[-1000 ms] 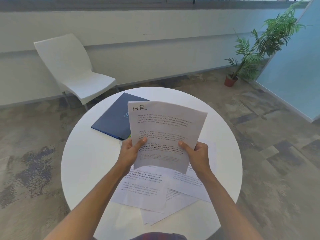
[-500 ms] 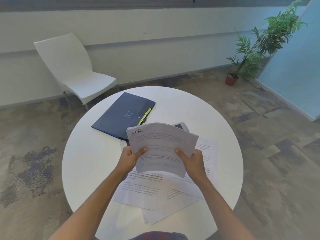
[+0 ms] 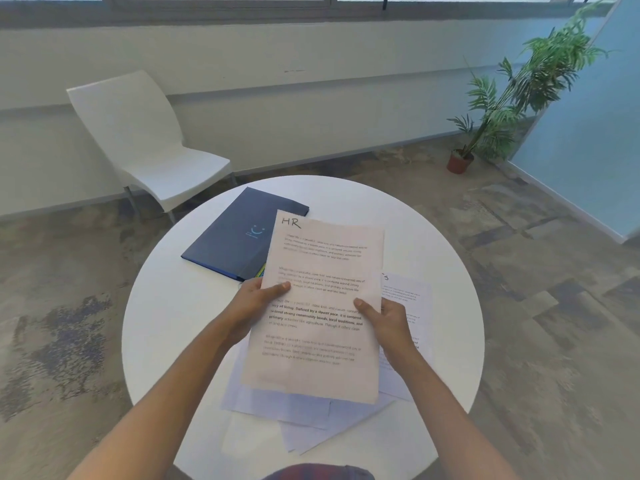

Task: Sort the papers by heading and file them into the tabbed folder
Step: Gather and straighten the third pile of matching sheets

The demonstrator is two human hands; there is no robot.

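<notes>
Since half a second ago the HR sheet has flattened out from its bent curl and now faces up, covering the near right corner of the folder. The left hand pinches its left edge, thumb on top, and the right hand pinches the right edge the same way. Beneath it, loose papers lie fanned on the round white table. The dark blue folder lies closed just beyond. A white chair and a potted plant stand farther off.
</notes>
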